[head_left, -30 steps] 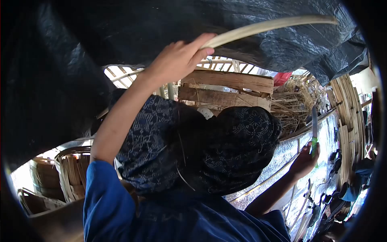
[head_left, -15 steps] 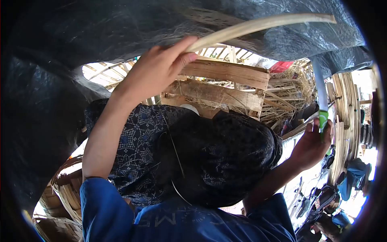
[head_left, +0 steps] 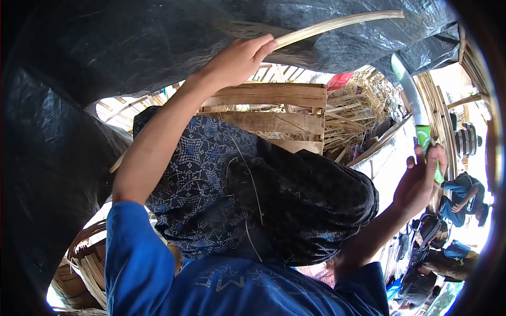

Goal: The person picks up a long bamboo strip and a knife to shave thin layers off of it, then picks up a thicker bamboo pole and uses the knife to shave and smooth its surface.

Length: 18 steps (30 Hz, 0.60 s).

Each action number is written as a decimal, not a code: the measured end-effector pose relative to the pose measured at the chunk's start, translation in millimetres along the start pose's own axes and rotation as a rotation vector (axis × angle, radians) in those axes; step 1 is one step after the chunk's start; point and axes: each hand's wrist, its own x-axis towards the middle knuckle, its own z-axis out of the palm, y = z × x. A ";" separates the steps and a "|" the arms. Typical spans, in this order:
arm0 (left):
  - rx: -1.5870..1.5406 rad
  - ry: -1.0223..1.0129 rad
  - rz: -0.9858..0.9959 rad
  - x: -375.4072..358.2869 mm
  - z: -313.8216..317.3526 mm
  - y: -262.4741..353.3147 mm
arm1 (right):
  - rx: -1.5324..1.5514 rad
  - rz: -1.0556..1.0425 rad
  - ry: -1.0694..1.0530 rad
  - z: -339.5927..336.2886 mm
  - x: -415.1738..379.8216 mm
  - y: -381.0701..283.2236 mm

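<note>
Under the black tarp, left hand [head_left: 237, 58] grips an uncut bamboo strip [head_left: 337, 25] while right hand [head_left: 421, 181] clutches a raised knife [head_left: 414, 105].

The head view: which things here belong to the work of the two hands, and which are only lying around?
In use:
- long pale bamboo strip, held by left hand
- green-handled knife, held by right hand

Lying around:
- wooden plank crate
- woven bamboo basket
- black plastic sheet
</note>
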 end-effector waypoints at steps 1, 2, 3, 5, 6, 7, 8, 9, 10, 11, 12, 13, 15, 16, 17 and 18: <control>-0.006 0.004 -0.003 -3.3 -1.5 -1.0 | -0.012 -0.010 0.021 2.8 0.0 -4.3; -0.039 0.040 0.053 -7.3 -2.8 -2.9 | 0.020 0.000 0.022 4.0 0.9 -6.0; -0.069 0.071 0.108 -9.9 -3.7 -1.5 | 0.015 0.005 0.018 7.1 2.6 -5.5; -0.082 0.006 0.053 -21.5 -4.5 -2.6 | 0.065 0.073 0.030 21.5 3.4 -3.3; -0.087 -0.053 0.005 -26.7 -6.3 -1.5 | 0.142 0.103 0.011 25.3 7.3 4.0; -0.097 -0.063 0.003 -31.0 -9.1 -2.9 | 0.142 0.104 -0.001 32.2 8.5 8.6; -0.145 -0.084 -0.016 -34.2 -11.0 -4.1 | 0.242 0.156 -0.074 41.4 10.1 12.3; -0.193 -0.104 -0.037 -37.0 -13.0 -5.4 | 0.342 0.211 -0.151 50.2 12.3 17.2; -0.221 -0.091 -0.026 -40.2 -16.8 -7.7 | 0.454 0.222 -0.322 61.2 12.9 20.7; -0.180 -0.107 -0.044 -40.8 -18.9 -11.3 | 0.524 0.324 -0.353 69.4 11.4 21.0; -0.194 -0.023 0.062 -41.8 -18.3 -15.8 | 0.526 0.292 -0.333 77.1 13.8 30.1; -0.205 0.054 0.167 -44.2 -17.3 -18.8 | 0.527 0.263 -0.306 82.2 14.8 43.2; -0.162 -0.011 0.071 -52.7 -21.4 -26.1 | 0.140 0.171 -0.078 104.9 8.0 56.8; -0.149 -0.068 -0.027 -56.2 -24.3 -31.1 | 0.124 0.208 -0.136 109.4 7.2 62.7; -0.133 -0.125 -0.119 -55.1 -23.9 -30.6 | 0.109 0.239 -0.189 106.0 11.0 73.7; -0.127 -0.140 -0.130 -59.5 -28.6 -34.4 | 0.595 0.332 -0.404 99.6 14.7 92.2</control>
